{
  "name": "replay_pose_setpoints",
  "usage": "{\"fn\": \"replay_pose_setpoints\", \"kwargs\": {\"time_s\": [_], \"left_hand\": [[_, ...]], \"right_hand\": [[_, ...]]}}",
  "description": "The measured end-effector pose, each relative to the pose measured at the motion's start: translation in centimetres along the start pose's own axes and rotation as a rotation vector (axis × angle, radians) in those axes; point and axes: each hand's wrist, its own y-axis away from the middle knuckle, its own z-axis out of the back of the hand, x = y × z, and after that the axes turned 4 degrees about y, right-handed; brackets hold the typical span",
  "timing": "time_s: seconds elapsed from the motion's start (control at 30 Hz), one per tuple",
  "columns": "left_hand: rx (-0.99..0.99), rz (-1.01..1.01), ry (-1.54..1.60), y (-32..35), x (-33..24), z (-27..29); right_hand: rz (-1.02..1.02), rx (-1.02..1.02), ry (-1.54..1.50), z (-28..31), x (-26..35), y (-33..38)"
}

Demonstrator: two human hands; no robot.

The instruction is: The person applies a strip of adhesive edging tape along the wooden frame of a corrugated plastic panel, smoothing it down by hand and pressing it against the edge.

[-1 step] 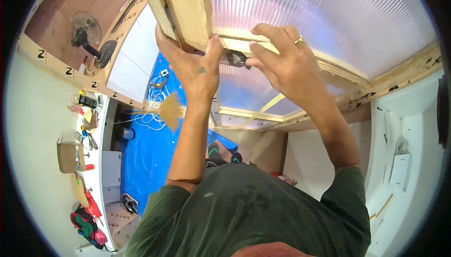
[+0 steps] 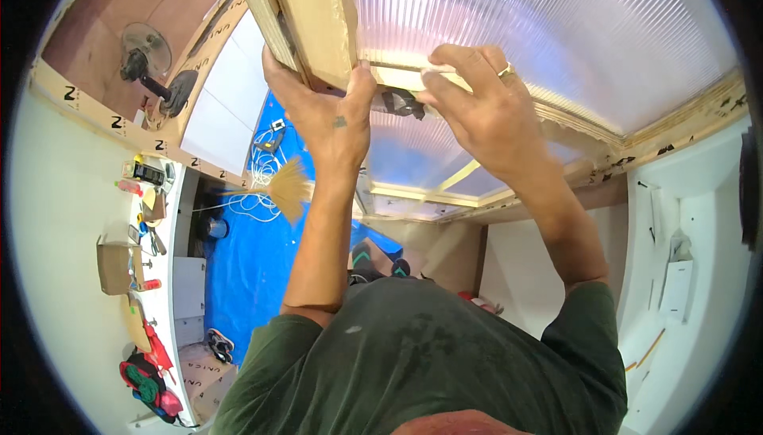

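Observation:
My left hand (image 2: pixel 330 117) is closed around the edge of an upright wooden frame post (image 2: pixel 314 17), thumb on its near right side and fingers behind the left. Just right of that thumb, a small dark, crumpled-looking piece (image 2: pixel 403 103) sits under a pale wooden rail (image 2: pixel 401 78); its exact kind is unclear. My right hand (image 2: pixel 489 109), with a ring on one finger, has thumb and forefinger bent together at the right end of this dark piece. Its other fingers curl above the rail. Clear ribbed plastic sheet (image 2: pixel 517 21) fills the frame above and below the rail.
A pedestal fan (image 2: pixel 147 57) stands at the upper left. Below lie a blue floor sheet (image 2: pixel 254 268), coiled white cable (image 2: pixel 258 168) and a straw broom (image 2: pixel 288 188). Along the left wall, a white shelf (image 2: pixel 171 276) holds tools and a cardboard box (image 2: pixel 118 268). White shelving (image 2: pixel 648 276) is at right.
My right hand has shifted very slightly downward, and the dark piece looks a little differently shaped. My left hand keeps its place on the post.

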Motion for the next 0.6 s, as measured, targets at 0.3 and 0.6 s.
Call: {"fn": "replay_pose_setpoints", "kwargs": {"time_s": [0.3, 0.6], "left_hand": [[0.005, -0.008, -0.07, 0.5, -0.9, 0.2], [0.089, -0.035, -0.033, 1.6, -0.2, 0.9]], "right_hand": [[-0.029, -0.058, 0.112, -1.8, 0.6, 0.1], [-0.122, -0.112, 0.139, -2.8, 1.9, -0.3]]}}
